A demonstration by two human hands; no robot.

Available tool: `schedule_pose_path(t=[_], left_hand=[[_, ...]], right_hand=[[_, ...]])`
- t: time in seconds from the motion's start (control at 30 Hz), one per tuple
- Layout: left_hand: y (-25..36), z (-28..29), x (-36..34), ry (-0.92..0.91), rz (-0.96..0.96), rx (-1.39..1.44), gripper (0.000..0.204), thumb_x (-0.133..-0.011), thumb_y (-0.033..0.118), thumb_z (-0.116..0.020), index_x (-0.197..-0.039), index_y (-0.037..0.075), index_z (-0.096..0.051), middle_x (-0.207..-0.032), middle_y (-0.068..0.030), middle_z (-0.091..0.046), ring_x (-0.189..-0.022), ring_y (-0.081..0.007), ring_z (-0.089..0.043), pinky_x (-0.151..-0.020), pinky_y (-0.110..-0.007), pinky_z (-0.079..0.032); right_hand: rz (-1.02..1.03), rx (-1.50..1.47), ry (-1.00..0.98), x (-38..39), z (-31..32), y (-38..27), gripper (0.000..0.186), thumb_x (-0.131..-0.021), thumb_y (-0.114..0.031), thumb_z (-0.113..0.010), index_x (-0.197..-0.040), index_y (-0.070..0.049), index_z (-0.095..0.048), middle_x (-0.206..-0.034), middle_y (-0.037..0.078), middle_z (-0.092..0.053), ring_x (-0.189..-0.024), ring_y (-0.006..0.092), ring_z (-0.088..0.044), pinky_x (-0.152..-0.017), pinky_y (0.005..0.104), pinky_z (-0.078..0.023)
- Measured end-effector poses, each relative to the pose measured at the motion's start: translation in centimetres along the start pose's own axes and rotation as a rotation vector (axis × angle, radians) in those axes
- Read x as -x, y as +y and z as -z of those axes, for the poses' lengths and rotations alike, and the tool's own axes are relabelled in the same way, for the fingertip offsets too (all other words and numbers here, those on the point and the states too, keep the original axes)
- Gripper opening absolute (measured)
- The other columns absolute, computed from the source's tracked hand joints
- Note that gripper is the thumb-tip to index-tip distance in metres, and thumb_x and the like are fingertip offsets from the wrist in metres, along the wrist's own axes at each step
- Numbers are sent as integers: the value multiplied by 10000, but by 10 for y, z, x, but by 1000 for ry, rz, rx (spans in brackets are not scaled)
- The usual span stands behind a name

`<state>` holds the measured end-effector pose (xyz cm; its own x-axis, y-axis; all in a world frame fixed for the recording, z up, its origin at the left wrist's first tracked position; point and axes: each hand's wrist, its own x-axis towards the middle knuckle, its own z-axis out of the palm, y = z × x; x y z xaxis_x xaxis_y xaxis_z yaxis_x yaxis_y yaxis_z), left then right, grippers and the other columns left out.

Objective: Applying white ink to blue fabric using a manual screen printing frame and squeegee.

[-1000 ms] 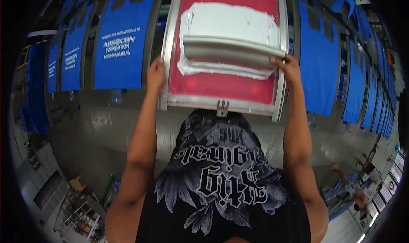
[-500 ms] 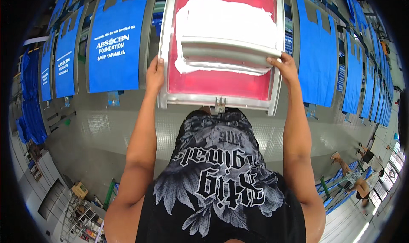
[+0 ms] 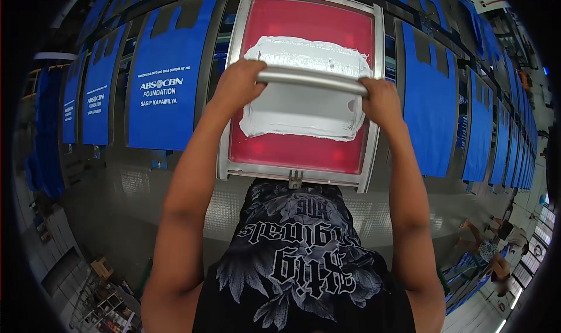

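A metal-framed printing screen [image 3: 263, 172] with red mesh [image 3: 310, 17] lies flat in front of me. Thick white ink [image 3: 298, 125] covers the middle of the mesh, with ridged edges around a smoother patch. Across the ink runs a long silver squeegee [image 3: 312, 79]. My left hand [image 3: 241, 86] is closed around its left end, and my right hand [image 3: 381, 101] grips the right end. Both hands are above the mesh, inside or over the side rails. The squeegee's lower edge cannot be made out clearly.
Blue bag-shaped pieces [image 3: 166, 76] with white print lie on boards to the left. Plain blue ones [image 3: 429, 99] line the right side. A metal clamp [image 3: 295, 178] sits at the screen's near edge. Other people [image 3: 497, 251] are at the far lower right.
My left hand has left the frame's side rail and taken the squeegee's left end. The squeegee is now gripped by both hands. The screen appears lower in view, its ink partly smoothed.
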<state>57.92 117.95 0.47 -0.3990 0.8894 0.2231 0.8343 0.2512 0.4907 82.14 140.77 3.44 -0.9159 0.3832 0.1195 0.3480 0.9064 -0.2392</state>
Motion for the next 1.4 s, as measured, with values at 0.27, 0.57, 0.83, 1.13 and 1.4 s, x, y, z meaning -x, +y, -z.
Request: schedule_pose_path(t=[0.27,0.57,0.83,1.13,1.4], left_hand=[[1,-40,63,-164,43,-109,490,-603,61,-704,-1075,111,-582,-1016,-126,-547,-998,-301,-511,-862,-411,-407],[20,-36,106,-89,94,56,395,-536,-19,-678,-925,22,-624,-921,-131,-621,-911,-319,-567,-810,-421,-449],[-19,-21,-56,-185,230,3,257,-682,187,-728,-902,62,-681,-889,-176,-654,-863,-340,-619,-780,-416,-483],[16,-36,81,-122,118,-26,332,-545,18,-716,-870,56,-658,-839,-137,-645,-859,-322,-596,-791,-437,-444],[-18,-12,-65,-192,198,34,255,-707,247,-737,-888,76,-681,-814,-151,-666,-801,-328,-640,-723,-413,-492]], right_hand=[[-28,95,-141,51,-53,-18,344,-672,11,-569,-1006,-74,-548,-970,92,-567,-963,276,-538,-970,536,-344],[-36,-81,-81,93,-39,-28,413,-573,68,-569,-954,-82,-623,-876,82,-631,-874,292,-576,-1035,525,-313],[-84,122,-198,-52,-15,29,401,-629,-32,-614,-1012,-129,-679,-767,183,-651,-791,354,-609,-898,500,-412],[-66,-10,-115,78,-42,-19,356,-639,21,-577,-954,-118,-667,-876,104,-657,-893,264,-590,-1052,547,-278],[-122,77,-332,-61,-11,35,353,-657,-96,-614,-1003,-144,-660,-771,143,-659,-803,287,-640,-915,465,-397]])
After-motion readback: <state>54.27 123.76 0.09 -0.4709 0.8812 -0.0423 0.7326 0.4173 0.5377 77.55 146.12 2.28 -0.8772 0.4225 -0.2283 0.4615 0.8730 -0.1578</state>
